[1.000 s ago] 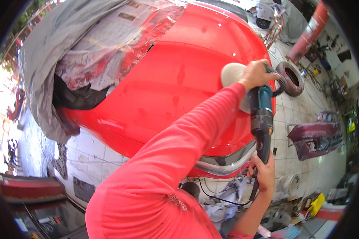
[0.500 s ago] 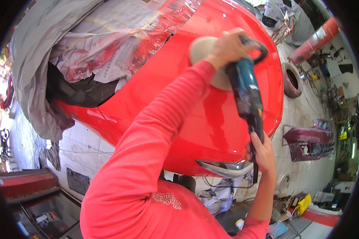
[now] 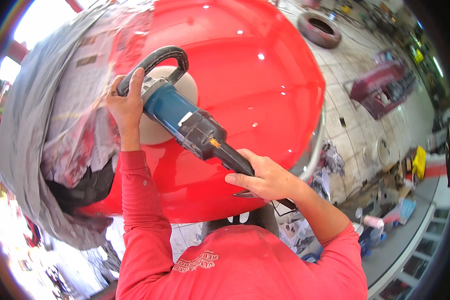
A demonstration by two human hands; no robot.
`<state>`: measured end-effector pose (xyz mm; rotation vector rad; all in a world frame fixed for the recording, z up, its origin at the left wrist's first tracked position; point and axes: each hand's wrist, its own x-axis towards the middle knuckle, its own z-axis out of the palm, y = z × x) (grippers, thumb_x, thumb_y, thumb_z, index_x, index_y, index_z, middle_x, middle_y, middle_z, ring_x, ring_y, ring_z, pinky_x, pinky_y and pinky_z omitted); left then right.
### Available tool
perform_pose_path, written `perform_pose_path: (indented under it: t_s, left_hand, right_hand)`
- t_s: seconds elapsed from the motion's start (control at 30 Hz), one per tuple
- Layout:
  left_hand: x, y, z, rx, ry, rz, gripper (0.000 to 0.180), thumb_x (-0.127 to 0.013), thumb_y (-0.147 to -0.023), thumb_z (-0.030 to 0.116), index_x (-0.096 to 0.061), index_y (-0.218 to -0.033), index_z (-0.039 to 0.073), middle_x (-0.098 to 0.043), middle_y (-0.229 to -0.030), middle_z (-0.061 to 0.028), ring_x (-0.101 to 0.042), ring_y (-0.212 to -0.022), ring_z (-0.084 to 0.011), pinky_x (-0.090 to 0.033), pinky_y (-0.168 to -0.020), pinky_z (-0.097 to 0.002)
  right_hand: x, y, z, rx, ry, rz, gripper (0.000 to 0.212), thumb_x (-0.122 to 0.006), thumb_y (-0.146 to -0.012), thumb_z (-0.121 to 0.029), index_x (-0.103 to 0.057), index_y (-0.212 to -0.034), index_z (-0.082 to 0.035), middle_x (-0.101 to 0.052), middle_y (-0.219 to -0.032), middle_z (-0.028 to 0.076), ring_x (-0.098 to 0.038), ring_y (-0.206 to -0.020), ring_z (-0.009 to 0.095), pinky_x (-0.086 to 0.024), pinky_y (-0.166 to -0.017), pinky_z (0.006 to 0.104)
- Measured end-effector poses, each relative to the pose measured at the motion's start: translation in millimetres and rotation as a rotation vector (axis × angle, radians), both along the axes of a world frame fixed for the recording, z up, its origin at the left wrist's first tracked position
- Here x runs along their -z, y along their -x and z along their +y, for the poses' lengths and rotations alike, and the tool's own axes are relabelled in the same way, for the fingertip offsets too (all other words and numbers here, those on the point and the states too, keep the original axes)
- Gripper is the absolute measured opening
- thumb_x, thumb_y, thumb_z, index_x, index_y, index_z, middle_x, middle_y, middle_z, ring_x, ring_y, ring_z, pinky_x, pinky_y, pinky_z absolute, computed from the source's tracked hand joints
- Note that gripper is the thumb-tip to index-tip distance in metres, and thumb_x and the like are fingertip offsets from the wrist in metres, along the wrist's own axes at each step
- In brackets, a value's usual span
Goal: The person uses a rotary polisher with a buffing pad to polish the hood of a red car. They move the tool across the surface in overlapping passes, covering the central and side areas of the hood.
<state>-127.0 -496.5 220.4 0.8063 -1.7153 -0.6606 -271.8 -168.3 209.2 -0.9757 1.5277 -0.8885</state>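
Note:
A blue and black car polisher (image 3: 172, 107) lies slantwise over the glossy red car hood (image 3: 245, 95). Its round pale pad (image 3: 152, 131) rests against the paint, partly hidden under the machine's head. My left hand (image 3: 126, 107) is wrapped around the black loop handle (image 3: 177, 56) at the far left end. Lower down, my right hand (image 3: 267, 176) grips the slim rear handle, with the thumb along its side. The power cord (image 3: 286, 203) runs out beneath my right wrist. Close to my left hand, the hood borders paper and film masking (image 3: 80, 107).
Grey sheeting (image 3: 22, 135) drapes over the car's left part. On the tiled floor to the right are a tire (image 3: 319, 30), a dark red bumper (image 3: 380, 90) and a white bucket (image 3: 380, 151). A grey bench (image 3: 410, 220) with bottles and clutter stands at the lower right.
The polisher has shifted left across the hood, closer to the masked area, carried by both hands. My view has turned too, showing more of the hood's front and the bench.

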Motion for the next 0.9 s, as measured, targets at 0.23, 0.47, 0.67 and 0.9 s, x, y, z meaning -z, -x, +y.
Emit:
perform_pose_path:
  t_s: [0.23,0.47,0.67,0.9]
  left_hand:
    - [5.9,124.0,96.7,0.244,0.069,-0.045,0.023,-0.088,-0.094,0.018,-0.074,-0.089,-0.001,-0.066,-0.074,0.0037,-0.056,-0.07,-0.0035,-0.044,-0.062,-0.0219]
    - [5.1,148.8,251.9,0.395,0.182,-0.042,0.025,-0.092,-0.087,0.011,-0.073,-0.096,-0.003,-0.069,-0.084,-0.0024,-0.061,-0.074,-0.0084,-0.048,-0.068,-0.0229]
    - [-29.8,141.2,336.5,0.725,0.369,0.024,0.033,-0.096,-0.079,0.01,-0.073,-0.097,-0.005,-0.072,-0.086,-0.0063,-0.064,-0.076,-0.0139,-0.052,-0.073,-0.0275]
    - [-95.9,101.1,425.0,0.976,0.528,0.233,0.039,-0.099,-0.072,0.015,-0.08,-0.102,0.0,-0.076,-0.089,-0.008,-0.071,-0.076,-0.0167,-0.056,-0.07,-0.0282]
  right_hand:
    - [39.0,74.4,68.9,0.231,-0.145,-0.172,0.065,-0.085,-0.085,-0.058,-0.072,-0.112,0.0,-0.064,-0.08,0.007,-0.068,-0.073,0.019,-0.054,-0.069,0.0376]
    - [92.4,33.8,184.8,0.483,-0.079,-0.027,0.068,-0.093,-0.073,-0.052,-0.076,-0.112,0.001,-0.078,-0.104,0.024,-0.076,-0.103,0.037,-0.058,-0.092,0.044]
    - [104.6,-2.1,247.8,0.711,0.071,0.043,0.093,-0.095,-0.07,-0.056,-0.063,-0.138,-0.001,-0.073,-0.126,0.026,-0.072,-0.117,0.039,-0.055,-0.102,0.0458]
    - [78.6,-77.2,291.0,0.814,0.367,-0.292,0.079,-0.098,-0.074,-0.017,-0.058,-0.14,-0.003,-0.07,-0.114,0.004,-0.066,-0.095,0.012,-0.056,-0.083,0.0312]
